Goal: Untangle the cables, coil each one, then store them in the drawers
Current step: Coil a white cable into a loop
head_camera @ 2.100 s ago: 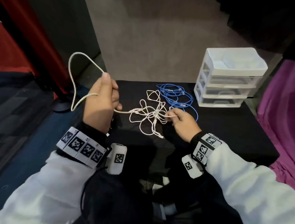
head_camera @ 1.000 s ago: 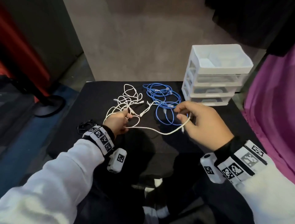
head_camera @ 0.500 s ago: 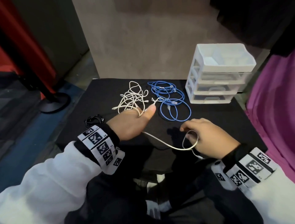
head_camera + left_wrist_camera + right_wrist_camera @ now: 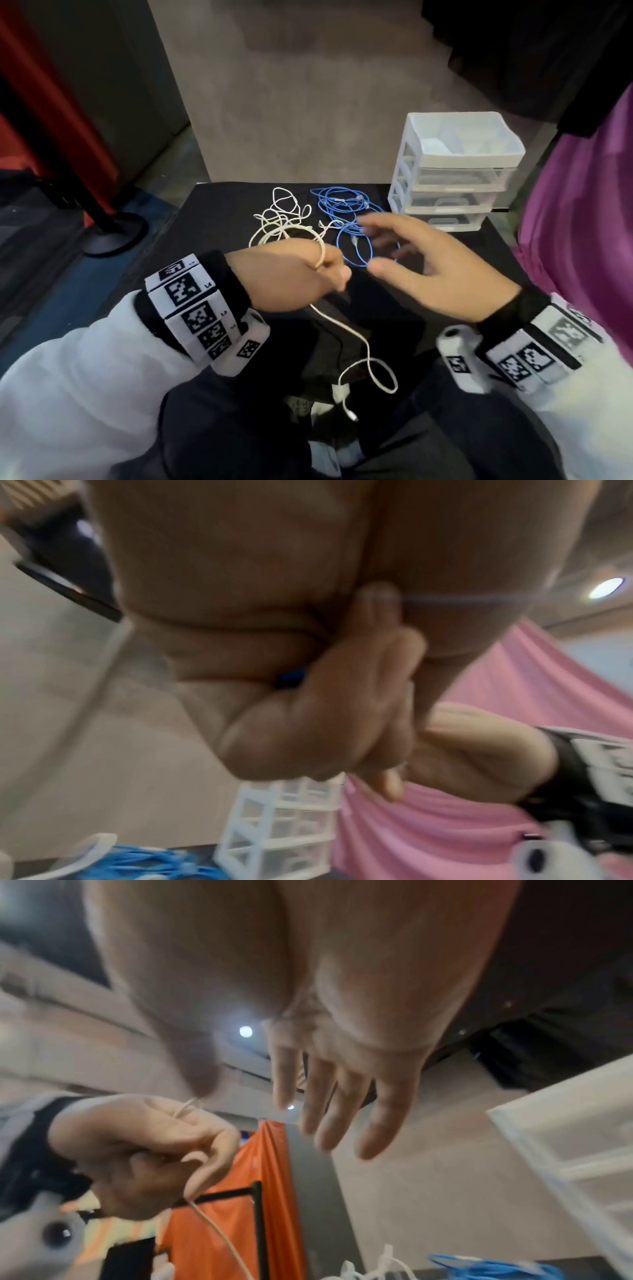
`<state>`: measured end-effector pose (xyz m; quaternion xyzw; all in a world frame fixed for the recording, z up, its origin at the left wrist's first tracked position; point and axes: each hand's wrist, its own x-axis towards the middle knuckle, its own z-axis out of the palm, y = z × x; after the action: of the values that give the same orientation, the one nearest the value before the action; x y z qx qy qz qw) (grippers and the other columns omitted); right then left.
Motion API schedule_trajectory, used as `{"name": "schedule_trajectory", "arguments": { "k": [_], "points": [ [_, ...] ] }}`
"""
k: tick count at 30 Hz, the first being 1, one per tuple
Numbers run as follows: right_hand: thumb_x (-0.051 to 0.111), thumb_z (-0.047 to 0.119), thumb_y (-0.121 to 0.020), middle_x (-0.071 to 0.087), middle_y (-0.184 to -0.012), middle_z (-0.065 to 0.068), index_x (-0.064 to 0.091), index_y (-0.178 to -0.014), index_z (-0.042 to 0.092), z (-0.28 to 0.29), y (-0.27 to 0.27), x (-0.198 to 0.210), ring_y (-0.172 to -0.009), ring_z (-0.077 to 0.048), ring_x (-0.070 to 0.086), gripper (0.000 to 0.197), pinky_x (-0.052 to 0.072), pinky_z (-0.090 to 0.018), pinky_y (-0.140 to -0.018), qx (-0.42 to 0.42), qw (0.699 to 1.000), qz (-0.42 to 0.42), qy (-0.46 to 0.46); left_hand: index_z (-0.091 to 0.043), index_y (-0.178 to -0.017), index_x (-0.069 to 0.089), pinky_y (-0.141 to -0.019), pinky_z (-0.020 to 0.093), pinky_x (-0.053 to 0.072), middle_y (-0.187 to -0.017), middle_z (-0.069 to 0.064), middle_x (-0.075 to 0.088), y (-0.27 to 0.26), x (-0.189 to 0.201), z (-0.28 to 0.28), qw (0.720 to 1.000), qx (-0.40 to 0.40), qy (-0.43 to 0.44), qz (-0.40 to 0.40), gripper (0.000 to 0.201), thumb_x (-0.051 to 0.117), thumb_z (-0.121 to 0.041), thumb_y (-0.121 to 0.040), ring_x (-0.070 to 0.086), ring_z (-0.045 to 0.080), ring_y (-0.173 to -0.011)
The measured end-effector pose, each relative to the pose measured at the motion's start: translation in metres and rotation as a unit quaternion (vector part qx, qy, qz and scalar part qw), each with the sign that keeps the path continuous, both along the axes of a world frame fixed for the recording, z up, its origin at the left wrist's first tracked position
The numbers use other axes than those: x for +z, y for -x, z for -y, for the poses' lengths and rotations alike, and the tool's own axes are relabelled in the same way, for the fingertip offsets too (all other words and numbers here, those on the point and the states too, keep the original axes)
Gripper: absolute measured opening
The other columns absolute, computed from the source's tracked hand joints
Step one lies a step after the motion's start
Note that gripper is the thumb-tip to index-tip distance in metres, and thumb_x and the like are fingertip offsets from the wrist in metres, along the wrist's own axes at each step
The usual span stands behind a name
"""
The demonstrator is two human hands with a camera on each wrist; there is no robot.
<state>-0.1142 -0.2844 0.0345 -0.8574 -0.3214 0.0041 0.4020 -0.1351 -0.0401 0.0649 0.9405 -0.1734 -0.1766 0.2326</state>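
— White cable point(image 4: 346, 329) first: where is it, and which hand has it?

— My left hand point(image 4: 291, 274) has it. The fingers are curled round the strand; one end loops up over the knuckles into the loose white tangle point(image 4: 284, 216) on the black table point(image 4: 212, 219), the other hangs off the near edge into a small loop with the plug at the bottom. The right wrist view shows the same strand pinched under the thumb.

— And the right hand?

— My right hand point(image 4: 431, 270) hovers over the table with fingers spread and straight, holding nothing. Its fingertips are blurred, above the blue cable point(image 4: 346, 219), which lies in loose rings just beside the white tangle.

— Any writing I can use?

— Only the black-and-white square markers on both wristbands point(image 4: 191, 305); a few small characters sit beside them, too small for me to read. I see no brand on the drawer unit point(image 4: 455, 178).

— Where does that stand?

— At the far right corner of the table, three clear drawers all closed, an open tray on top. Bare black surface lies between my hands and along the left side; the near edge is right under my wrists
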Motion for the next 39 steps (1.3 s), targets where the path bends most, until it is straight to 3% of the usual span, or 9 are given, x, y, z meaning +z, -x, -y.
{"name": "schedule_trajectory", "arguments": {
  "k": [5, 8, 13, 16, 19, 24, 28, 31, 39],
  "points": [
    [0.059, -0.001, -0.098, 0.040, -0.160, 0.013, 0.050, -0.150, 0.035, -0.034, -0.011, 0.018, -0.151, -0.006, 0.031, 0.064, 0.030, -0.039, -0.124, 0.104, 0.994, -0.003, 0.027, -0.024, -0.076, 0.069, -0.071, 0.021, 0.042, -0.065, -0.015, 0.061, 0.013, 0.029, 0.026, 0.994, -0.095, 0.034, -0.033, 0.035, 0.058, -0.049, -0.096, 0.057, -0.002, -0.064],
    [0.054, 0.008, -0.103, 0.075, -0.110, -0.001, 0.068, -0.108, 0.012, -0.035, -0.012, 0.011, -0.111, -0.020, 0.066, 0.015, 0.045, -0.041, -0.108, 0.181, 0.957, -0.189, -0.128, -0.011, -0.081, 0.064, -0.049, 0.020, 0.036, -0.052, -0.013, 0.047, 0.016, 0.036, 0.016, 0.967, -0.049, 0.206, -0.141, 0.047, 0.050, -0.052, -0.099, 0.040, 0.003, -0.044],
    [0.049, 0.024, -0.109, 0.053, -0.064, -0.006, 0.065, -0.095, 0.012, -0.044, -0.006, -0.029, -0.052, -0.021, 0.049, 0.024, 0.044, -0.042, -0.063, 0.038, 0.936, -0.247, -0.247, -0.018, -0.081, 0.053, -0.039, 0.019, 0.029, -0.059, -0.004, 0.034, 0.009, 0.031, -0.009, 0.807, 0.090, 0.563, -0.158, 0.037, 0.033, -0.035, -0.107, 0.022, 0.005, -0.039],
    [0.041, 0.032, -0.111, 0.047, -0.056, 0.001, 0.066, -0.099, 0.012, -0.056, 0.016, -0.051, -0.044, -0.013, 0.036, 0.034, 0.031, -0.028, -0.047, -0.020, 0.953, -0.247, -0.176, -0.016, -0.085, 0.049, -0.062, 0.025, 0.058, -0.089, 0.001, 0.070, 0.005, 0.024, -0.011, 0.717, 0.145, 0.674, -0.101, 0.033, 0.032, -0.030, -0.110, 0.063, 0.008, -0.060],
    [0.047, 0.031, -0.110, 0.049, -0.058, 0.011, 0.068, -0.100, 0.018, -0.058, 0.039, -0.047, -0.053, -0.004, 0.042, 0.027, 0.034, -0.018, -0.056, 0.022, 0.983, -0.173, -0.062, -0.014, -0.082, 0.050, -0.097, 0.041, 0.057, -0.127, 0.012, 0.070, 0.000, 0.005, -0.006, 0.757, 0.156, 0.634, -0.028, 0.028, 0.044, -0.026, -0.107, 0.068, 0.027, -0.118],
    [0.061, 0.019, -0.103, 0.061, -0.072, 0.018, 0.068, -0.090, 0.019, -0.040, 0.035, -0.005, -0.069, 0.002, 0.055, 0.016, 0.042, -0.019, -0.071, 0.025, 0.999, -0.016, -0.029, -0.024, -0.067, 0.065, -0.100, 0.038, 0.051, -0.104, 0.022, 0.071, 0.010, -0.023, -0.001, 0.881, 0.108, 0.460, -0.022, 0.038, 0.045, -0.035, -0.097, 0.071, 0.018, -0.107],
    [0.072, 0.014, -0.096, 0.070, -0.082, -0.003, 0.073, -0.089, 0.014, -0.026, 0.013, 0.006, -0.076, -0.014, 0.062, 0.007, 0.051, -0.026, -0.075, -0.040, 0.987, -0.052, -0.146, -0.010, -0.071, 0.053, -0.091, 0.046, 0.053, -0.104, 0.021, 0.071, 0.021, -0.026, -0.001, 0.841, 0.048, 0.516, -0.158, 0.032, 0.043, -0.022, -0.100, 0.069, 0.035, -0.081],
    [0.069, 0.018, -0.098, 0.067, -0.093, -0.021, 0.068, -0.096, 0.005, -0.027, 0.009, -0.002, -0.085, -0.019, 0.063, 0.013, 0.058, -0.038, -0.075, -0.004, 0.961, -0.164, -0.221, -0.007, -0.081, 0.062, -0.093, 0.048, 0.055, -0.087, 0.013, 0.061, 0.025, -0.026, 0.005, 0.811, 0.032, 0.555, -0.181, 0.031, 0.044, -0.022, -0.100, 0.061, 0.022, -0.073],
    [0.061, 0.013, -0.101, 0.067, -0.080, -0.017, 0.058, -0.096, 0.008, -0.041, 0.012, -0.016, -0.066, -0.024, 0.060, 0.007, 0.041, -0.028, -0.052, -0.011, 0.884, -0.313, -0.347, -0.008, -0.111, 0.076, -0.082, 0.036, 0.059, -0.092, 0.016, 0.063, 0.024, -0.040, 0.011, 0.788, 0.087, 0.594, -0.136, 0.029, 0.056, -0.025, -0.098, 0.067, 0.025, -0.085]
  ]
}}
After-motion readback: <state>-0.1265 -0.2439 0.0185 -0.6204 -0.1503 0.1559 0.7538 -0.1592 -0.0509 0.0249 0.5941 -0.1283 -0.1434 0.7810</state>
